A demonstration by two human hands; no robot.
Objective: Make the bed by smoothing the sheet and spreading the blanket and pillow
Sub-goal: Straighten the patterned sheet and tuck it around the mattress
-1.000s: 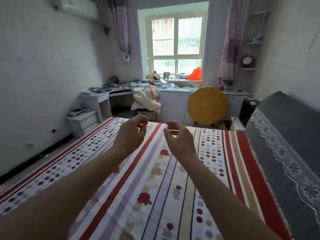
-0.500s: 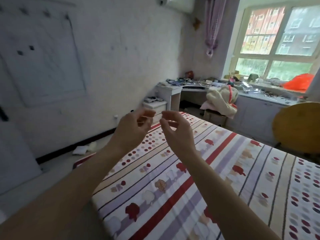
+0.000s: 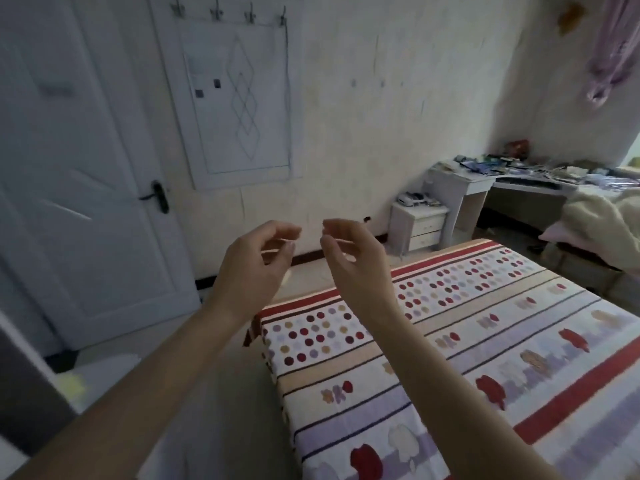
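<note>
My left hand (image 3: 256, 268) and right hand (image 3: 356, 265) hover empty, loosely curled; a careless grab could rumple the flat sheet (image 3: 467, 344).

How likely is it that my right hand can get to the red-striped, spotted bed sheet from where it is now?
Probably yes. The right hand hangs in the air by the edge of the red-striped, spotted bed sheet, loosely curled and holding nothing. Nothing lies between them, so a plain downward reach should do.
</note>
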